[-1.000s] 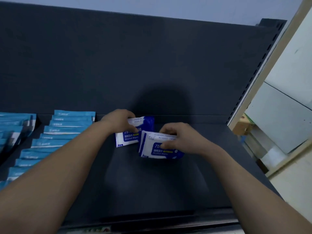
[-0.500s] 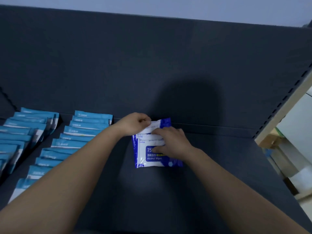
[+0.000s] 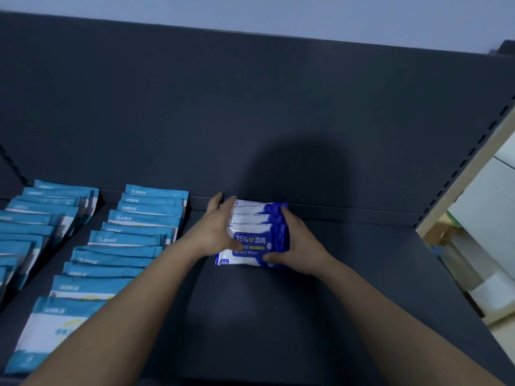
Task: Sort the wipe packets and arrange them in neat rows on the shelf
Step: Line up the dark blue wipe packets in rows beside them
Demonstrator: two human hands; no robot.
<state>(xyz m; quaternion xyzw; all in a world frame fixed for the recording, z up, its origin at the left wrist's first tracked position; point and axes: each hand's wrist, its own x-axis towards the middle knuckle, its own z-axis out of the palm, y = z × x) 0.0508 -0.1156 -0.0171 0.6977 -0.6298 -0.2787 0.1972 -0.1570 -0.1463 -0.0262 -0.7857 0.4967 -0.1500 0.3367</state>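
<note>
Several dark blue and white alcohol wipe packets [image 3: 257, 218] lie overlapped in a short row at the back of the dark shelf [image 3: 278, 316]. My left hand [image 3: 216, 229] presses flat against the row's left side, fingers straight, thumb lying on the front packet. My right hand [image 3: 302, 243] grips the right side, fingers curled over the edge and thumb under the front packet's lower edge. Left of them, light blue wipe packets [image 3: 139, 235] form a long overlapped row. A second light blue row [image 3: 41, 218] lies further left.
The shelf's dark back panel [image 3: 250, 121] rises just behind the packets. A slotted upright [image 3: 459, 168] bounds the shelf on the right. Beyond it stand pale boxes and cartons [image 3: 479, 246]. Bare shelf surface stretches in front of and to the right of the dark blue row.
Two separately held dark blue packets were brought together and pushed back toward the panel. Both hands now flank the gathered row. The view shifted right, showing more of the light blue rows.
</note>
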